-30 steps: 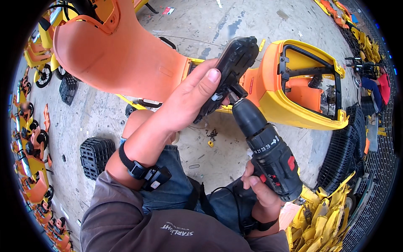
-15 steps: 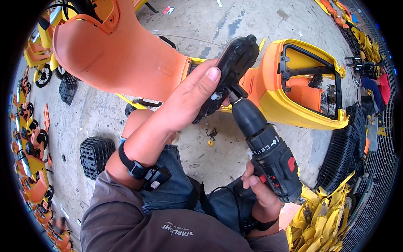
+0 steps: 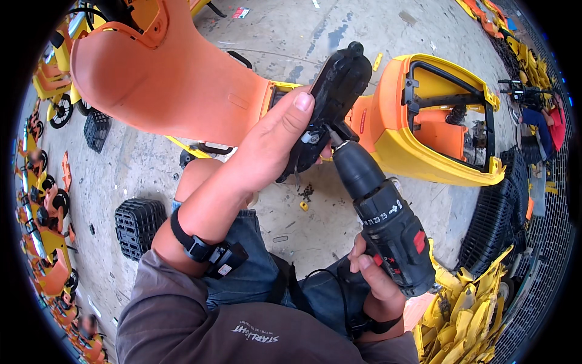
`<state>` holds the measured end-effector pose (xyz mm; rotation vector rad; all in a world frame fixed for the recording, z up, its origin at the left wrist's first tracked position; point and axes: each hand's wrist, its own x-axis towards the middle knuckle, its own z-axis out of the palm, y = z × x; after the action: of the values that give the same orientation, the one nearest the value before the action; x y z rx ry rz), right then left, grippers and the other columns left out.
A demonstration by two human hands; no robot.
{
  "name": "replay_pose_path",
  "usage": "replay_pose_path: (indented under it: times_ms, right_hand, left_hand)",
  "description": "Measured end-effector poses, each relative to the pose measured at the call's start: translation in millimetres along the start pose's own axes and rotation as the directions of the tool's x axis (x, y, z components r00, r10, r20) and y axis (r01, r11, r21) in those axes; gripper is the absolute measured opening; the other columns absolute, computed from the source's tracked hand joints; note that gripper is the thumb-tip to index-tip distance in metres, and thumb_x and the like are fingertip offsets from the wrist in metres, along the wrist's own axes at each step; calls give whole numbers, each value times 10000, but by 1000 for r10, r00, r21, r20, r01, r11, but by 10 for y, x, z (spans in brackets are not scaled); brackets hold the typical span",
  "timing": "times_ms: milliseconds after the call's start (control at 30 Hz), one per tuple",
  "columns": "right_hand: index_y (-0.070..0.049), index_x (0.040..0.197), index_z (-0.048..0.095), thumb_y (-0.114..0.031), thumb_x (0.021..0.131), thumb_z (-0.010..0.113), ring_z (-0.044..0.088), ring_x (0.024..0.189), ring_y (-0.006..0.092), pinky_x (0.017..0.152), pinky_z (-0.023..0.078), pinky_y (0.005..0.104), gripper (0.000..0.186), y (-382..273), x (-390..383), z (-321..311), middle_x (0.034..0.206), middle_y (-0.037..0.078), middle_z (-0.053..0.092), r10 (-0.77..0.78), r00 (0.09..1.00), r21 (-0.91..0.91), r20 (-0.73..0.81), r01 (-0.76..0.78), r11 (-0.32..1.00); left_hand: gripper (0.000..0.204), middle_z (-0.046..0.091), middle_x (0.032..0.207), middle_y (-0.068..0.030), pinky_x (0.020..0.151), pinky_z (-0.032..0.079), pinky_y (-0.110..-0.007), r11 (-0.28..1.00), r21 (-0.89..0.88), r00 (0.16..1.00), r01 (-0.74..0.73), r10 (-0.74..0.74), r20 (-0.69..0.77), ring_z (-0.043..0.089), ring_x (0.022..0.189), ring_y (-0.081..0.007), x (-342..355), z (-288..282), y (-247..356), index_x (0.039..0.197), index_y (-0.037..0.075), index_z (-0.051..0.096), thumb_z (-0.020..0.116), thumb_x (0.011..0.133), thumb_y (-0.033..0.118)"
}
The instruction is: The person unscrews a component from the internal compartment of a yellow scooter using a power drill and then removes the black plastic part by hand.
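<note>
My left hand (image 3: pixel 277 136) is closed round a long black plastic part (image 3: pixel 339 85) with rounded ends, held tilted above the scooter frame. Its thumb lies on the near edge; the other fingers are mostly hidden behind. In my right hand (image 3: pixel 377 273) is a black cordless drill (image 3: pixel 388 218) with red buttons, gripped by its handle. The drill's bit points up and left at the middle of the black part, close to a small bracket there. Whether the bit touches a screw is too small to tell. Behind both hands lies an orange and yellow scooter body (image 3: pixel 182 85).
The scooter's yellow rear shell (image 3: pixel 418 155) stands just beyond the drill. Black crates (image 3: pixel 139 225) are on the floor at left, black grilles (image 3: pixel 491 224) at right. Yellow plastic pieces (image 3: pixel 464 312) pile up at lower right. A person in red (image 3: pixel 555 124) is at the far right.
The black part has shifted slightly up and left and turned a little, baring more of the bracket by the bit. The drill has moved slightly with it.
</note>
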<state>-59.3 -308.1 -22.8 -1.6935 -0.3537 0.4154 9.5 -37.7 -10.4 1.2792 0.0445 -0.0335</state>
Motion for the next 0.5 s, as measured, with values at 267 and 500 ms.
replay_pose_path:
  times_ms: [267,500]
  right_hand:
    - [-7,902,669,-103,735,734,616,595,137,605,489,260,203,-344,194,171,674,38,642,-153,977,-257,-145,112,960]
    - [-11,915,690,-117,723,751,630,599,149,597,487,262,228,-420,239,198,682,41,655,-144,972,-226,-187,100,969]
  left_hand:
    - [575,606,928,-44,706,471,-241,997,9,997,-75,75,-2,551,761,-86,11,7,7,1318,20,494,333,1052,503]
    - [556,609,947,-44,715,464,-236,997,34,997,-70,70,-18,547,773,-87,19,-6,-9,1306,7,504,335,1060,475]
